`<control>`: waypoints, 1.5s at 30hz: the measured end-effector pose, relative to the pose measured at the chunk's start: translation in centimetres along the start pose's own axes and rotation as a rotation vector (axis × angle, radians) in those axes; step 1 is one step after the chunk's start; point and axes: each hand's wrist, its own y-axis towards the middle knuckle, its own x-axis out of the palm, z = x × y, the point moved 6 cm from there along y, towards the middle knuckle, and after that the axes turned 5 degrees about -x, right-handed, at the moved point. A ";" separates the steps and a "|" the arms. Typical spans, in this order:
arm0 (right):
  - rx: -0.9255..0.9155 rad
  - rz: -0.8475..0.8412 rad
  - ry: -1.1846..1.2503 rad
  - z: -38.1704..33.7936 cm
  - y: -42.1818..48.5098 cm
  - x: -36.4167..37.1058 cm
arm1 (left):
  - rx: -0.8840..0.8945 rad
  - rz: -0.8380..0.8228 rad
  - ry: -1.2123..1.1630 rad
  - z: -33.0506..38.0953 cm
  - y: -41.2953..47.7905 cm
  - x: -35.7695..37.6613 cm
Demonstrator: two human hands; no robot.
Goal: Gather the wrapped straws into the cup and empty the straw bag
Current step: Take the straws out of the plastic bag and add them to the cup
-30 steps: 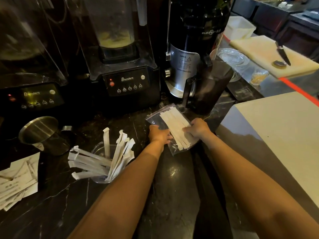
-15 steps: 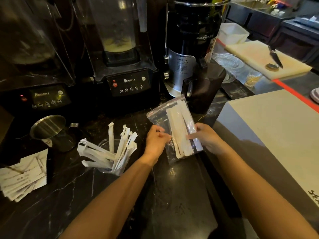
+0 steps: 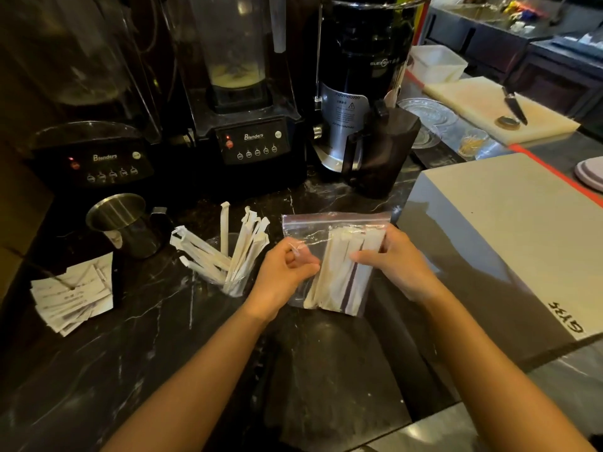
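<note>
A clear zip bag (image 3: 329, 228) with several white wrapped straws (image 3: 339, 275) inside is held upright above the dark marble counter. My left hand (image 3: 284, 272) pinches the bag's left side. My right hand (image 3: 396, 262) grips its right side over the straws. The zip edge at the top looks shut. Just left of my left hand stands a clear cup (image 3: 233, 282) that holds several wrapped straws (image 3: 228, 249) fanned out to the left and upward.
A steel pitcher (image 3: 125, 223) stands left of the cup, and a stack of paper slips (image 3: 71, 295) lies further left. Two blenders (image 3: 254, 138) and a black grinder (image 3: 362, 102) line the back. A grey raised block (image 3: 522, 230) borders the right.
The bag has been lifted from lying flat on the counter and turned upright, with its zip edge at the top. Both hands moved with it, nearer to me.
</note>
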 end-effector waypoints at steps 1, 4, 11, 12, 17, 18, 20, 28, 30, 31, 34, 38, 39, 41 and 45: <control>-0.031 0.003 -0.016 -0.6 -0.4 0.0 | -0.001 0.004 -0.003 0.0 -0.4 -0.2; -0.102 0.004 -0.067 -2.4 -1.2 -0.1 | -0.013 0.021 -0.003 0.2 -1.2 -0.9; -0.167 -0.146 -0.327 -6.2 -1.4 0.2 | 0.073 0.047 0.024 2.6 -1.4 -1.5; -0.165 -0.185 -0.377 -6.7 -1.3 0.2 | 0.097 0.042 0.034 3.1 -1.3 -1.5; -0.148 -0.351 -0.614 -8.2 -0.6 0.8 | 0.220 0.130 0.114 5.0 -0.7 -1.4; -0.132 -0.361 -0.639 -8.3 -0.3 0.8 | 0.260 0.201 0.136 5.5 -0.8 -1.7; -0.076 -0.344 -0.618 -8.3 0.1 0.4 | 0.320 0.322 0.154 6.4 -1.3 -2.1; 0.120 -0.391 -0.177 -7.1 -0.8 2.0 | -0.119 -0.261 0.002 5.2 -1.3 2.7; 0.139 -0.430 -0.128 -6.4 -1.2 2.6 | -0.126 -0.299 0.040 4.9 -1.2 3.0; 0.143 -0.445 -0.099 -6.2 -1.3 2.8 | -0.128 -0.322 0.064 4.6 -1.1 3.1; 0.138 -0.466 -0.044 -5.8 -1.6 3.1 | -0.144 -0.373 0.086 4.1 -1.2 3.5; 0.156 -0.445 -0.031 -5.3 -1.5 3.0 | -0.138 -0.421 0.037 3.8 -1.6 3.9; 0.166 -0.430 -0.022 -5.2 -1.5 3.0 | -0.142 -0.422 0.016 3.7 -1.6 3.9; 0.183 -0.392 0.000 -5.0 -1.4 2.8 | -0.152 -0.417 -0.014 3.7 -1.6 3.9; 0.208 -0.363 0.058 -4.3 -1.7 2.9 | -0.164 -0.389 -0.058 3.6 -1.5 4.0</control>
